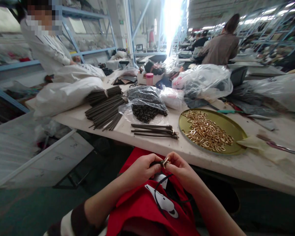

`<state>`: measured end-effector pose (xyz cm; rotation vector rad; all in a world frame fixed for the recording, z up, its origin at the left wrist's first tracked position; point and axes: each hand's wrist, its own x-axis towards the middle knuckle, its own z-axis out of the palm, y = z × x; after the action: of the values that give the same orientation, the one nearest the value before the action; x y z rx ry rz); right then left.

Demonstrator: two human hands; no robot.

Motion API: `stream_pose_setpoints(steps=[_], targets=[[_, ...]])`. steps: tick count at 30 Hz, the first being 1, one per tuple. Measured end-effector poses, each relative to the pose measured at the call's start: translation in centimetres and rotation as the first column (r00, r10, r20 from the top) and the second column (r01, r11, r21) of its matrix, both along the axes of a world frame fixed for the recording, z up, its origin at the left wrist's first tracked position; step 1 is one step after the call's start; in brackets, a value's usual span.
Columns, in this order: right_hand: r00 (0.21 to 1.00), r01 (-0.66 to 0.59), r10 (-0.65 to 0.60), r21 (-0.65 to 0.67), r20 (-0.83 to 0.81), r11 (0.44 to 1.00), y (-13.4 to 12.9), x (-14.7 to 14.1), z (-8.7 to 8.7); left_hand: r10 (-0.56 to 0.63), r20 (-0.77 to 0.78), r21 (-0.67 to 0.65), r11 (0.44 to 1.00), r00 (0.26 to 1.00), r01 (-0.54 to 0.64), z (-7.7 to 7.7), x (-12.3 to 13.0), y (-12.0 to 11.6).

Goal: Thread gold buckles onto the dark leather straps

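Note:
Above the red apron (135, 200), my left hand (147, 167) pinches a dark strap (158, 162). My right hand (178, 165) is closed on a small gold buckle (165, 162) at the strap's end, and the fingertips of both hands almost meet there. On the table ahead lie several dark straps (151, 131), some with gold pieces at their right ends. A gold round tray (236, 131) holds a heap of gold rectangular buckles (204, 131). Bundled dark strips (105, 108) lie at the left, beside a clear bag of small black pieces (147, 111).
White sacks (68, 95) cover the table's left end. Plastic bags (206, 82) and a pink jar (149, 79) stand at the back. Scissors (282, 148) lie on the right. One person (46, 42) stands at the left; another (221, 46) is farther back.

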<state>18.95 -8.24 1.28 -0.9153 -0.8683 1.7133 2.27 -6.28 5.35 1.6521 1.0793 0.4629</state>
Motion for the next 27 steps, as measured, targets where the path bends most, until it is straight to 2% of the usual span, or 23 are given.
stream_pose_setpoints(steps=[5,7,10,13,16,20,24,27], targets=[[0.998,0.022,-0.026,-0.057,-0.064,0.998,-0.4,-0.2,-1.0,-0.030,-0.109,0.052,0.998,0.994,0.036,0.1,1.3,-0.2],[0.997,0.073,-0.074,-0.024,-0.037,0.997,-0.4,-0.2,-1.2,-0.033,-0.137,0.069,0.997,0.990,0.043,0.0,1.8,0.0],[0.983,0.113,-0.136,0.180,0.120,0.977,-0.4,0.2,-0.9,-0.035,-0.150,0.073,0.996,0.988,0.046,-0.1,2.0,0.6],[0.892,-0.033,-0.169,0.433,0.419,0.901,0.1,0.9,-0.3,-0.065,-0.160,0.052,0.996,0.985,0.074,-0.2,1.8,1.3],[0.801,-0.151,-0.193,0.504,0.566,0.850,0.7,1.3,0.1,-0.133,-0.107,-0.054,0.990,0.985,0.127,-0.3,1.4,2.0],[0.747,-0.155,-0.226,0.494,0.626,0.856,1.5,1.0,0.2,-0.181,0.036,-0.282,0.942,0.983,0.184,-0.6,1.3,3.5],[0.761,-0.079,-0.242,0.456,0.602,0.886,2.6,0.3,0.2,-0.116,0.179,-0.461,0.867,0.977,0.187,-1.1,1.4,5.3],[0.765,-0.141,-0.152,0.393,0.626,0.909,3.5,0.3,0.0,-0.078,0.214,-0.545,0.817,0.974,0.186,-1.4,1.1,6.7]])
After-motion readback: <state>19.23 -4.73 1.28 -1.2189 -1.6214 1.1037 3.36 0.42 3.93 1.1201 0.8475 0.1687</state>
